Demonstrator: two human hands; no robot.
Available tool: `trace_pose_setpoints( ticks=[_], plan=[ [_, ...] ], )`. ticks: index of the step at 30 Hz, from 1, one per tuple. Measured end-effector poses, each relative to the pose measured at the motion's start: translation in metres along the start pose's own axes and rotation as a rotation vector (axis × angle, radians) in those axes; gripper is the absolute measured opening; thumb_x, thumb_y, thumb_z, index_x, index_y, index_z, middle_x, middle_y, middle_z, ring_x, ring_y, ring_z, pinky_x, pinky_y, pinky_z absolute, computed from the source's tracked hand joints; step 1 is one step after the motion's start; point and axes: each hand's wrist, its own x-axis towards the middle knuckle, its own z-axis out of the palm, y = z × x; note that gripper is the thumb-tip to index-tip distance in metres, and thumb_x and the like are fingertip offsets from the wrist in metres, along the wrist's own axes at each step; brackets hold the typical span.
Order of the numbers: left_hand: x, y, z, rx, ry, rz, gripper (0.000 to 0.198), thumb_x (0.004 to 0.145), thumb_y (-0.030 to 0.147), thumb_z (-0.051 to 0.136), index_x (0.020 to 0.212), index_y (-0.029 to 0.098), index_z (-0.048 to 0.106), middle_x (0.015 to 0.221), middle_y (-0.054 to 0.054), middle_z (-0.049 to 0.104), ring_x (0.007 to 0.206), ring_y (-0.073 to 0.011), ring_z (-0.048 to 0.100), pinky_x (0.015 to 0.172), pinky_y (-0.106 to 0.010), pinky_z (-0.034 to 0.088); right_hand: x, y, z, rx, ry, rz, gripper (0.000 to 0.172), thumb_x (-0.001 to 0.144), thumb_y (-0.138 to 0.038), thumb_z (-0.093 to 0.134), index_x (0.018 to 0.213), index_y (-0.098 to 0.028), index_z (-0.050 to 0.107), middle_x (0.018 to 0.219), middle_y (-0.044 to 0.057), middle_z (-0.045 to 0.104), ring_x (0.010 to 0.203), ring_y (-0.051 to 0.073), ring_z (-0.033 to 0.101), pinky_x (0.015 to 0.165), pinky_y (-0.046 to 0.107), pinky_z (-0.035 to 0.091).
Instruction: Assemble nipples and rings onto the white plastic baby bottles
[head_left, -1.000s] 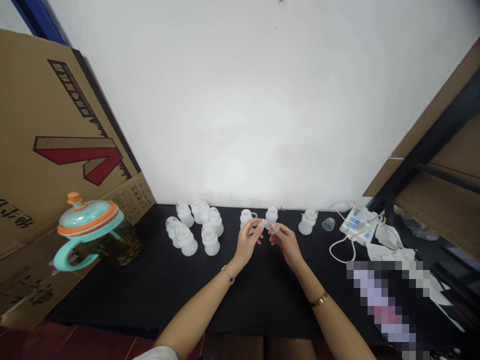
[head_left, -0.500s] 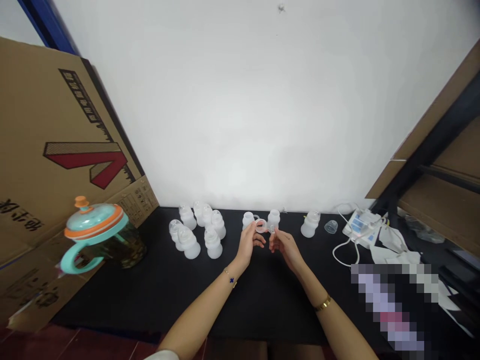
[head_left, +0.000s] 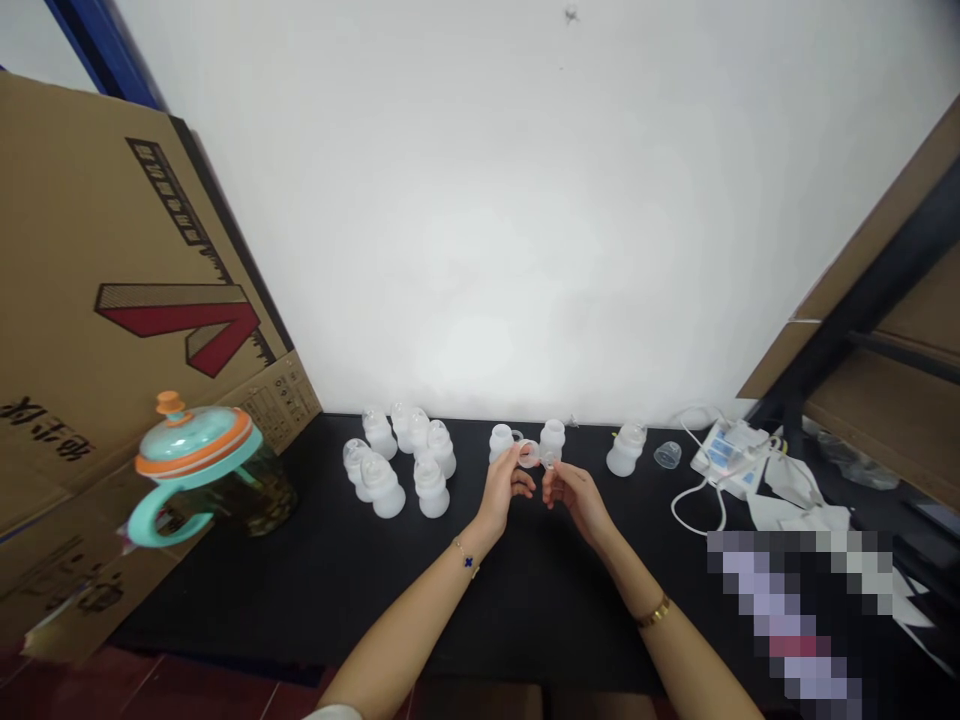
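From where I'm standing, the person's left hand (head_left: 499, 495) is pinching a pale ring (head_left: 528, 465) by its edge, and the right hand (head_left: 585, 503) is holding a small clear piece (head_left: 549, 459) just beside it; the two hands are hovering near each other over the black table (head_left: 315, 600), not gripping one another. Beyond the ring, one white bottle (head_left: 501, 437) is standing at eleven o'clock and another white bottle (head_left: 553, 436) at one, neither wearing a clear cap. Capped bottles (head_left: 385, 493) are crowding at nine o'clock, and a loose cap (head_left: 667, 456) is lying near three. The ring is looking light and fairly stiff, so I'm guessing its rim is giving the surest hold. The clear piece, too small to make out well, is probably feeling soft and slippery; gently pinching its edge is seeming wiser than squeezing.
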Motion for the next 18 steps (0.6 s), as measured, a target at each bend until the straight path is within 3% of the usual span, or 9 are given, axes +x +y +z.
trace_pose_setpoints(
  ticks=[11,18],
  plan=[
    [0.0009,-0.0077,-0.0004,-0.093,-0.008,-0.131,0.061,0.079,0.068,0.063,0.108,0.015,0.066,0.093,-0.006,0.066,0.053,-0.0079,0.059,0.045,-0.019,0.046,-0.0014,-0.0048,-0.0030,0.022,-0.051,-0.073,0.042,0.084,-0.054,0.069,0.071,-0.015,0.070,0.064,0.004,0.063,0.057,0.016,0.058,0.053,0.027,0.045],
    [0.0029,-0.0097,-0.0027,-0.083,-0.037,-0.152,0.063,0.078,0.068,0.063,0.110,0.014,0.066,0.079,-0.004,0.066,0.053,-0.0094,0.059,0.048,-0.019,0.045,0.0019,0.0005,-0.0023,-0.059,-0.099,0.033,0.048,0.081,-0.061,0.070,0.072,-0.014,0.072,0.065,0.005,0.064,0.056,0.016,0.059,0.051,0.026,0.044]
  ],
)
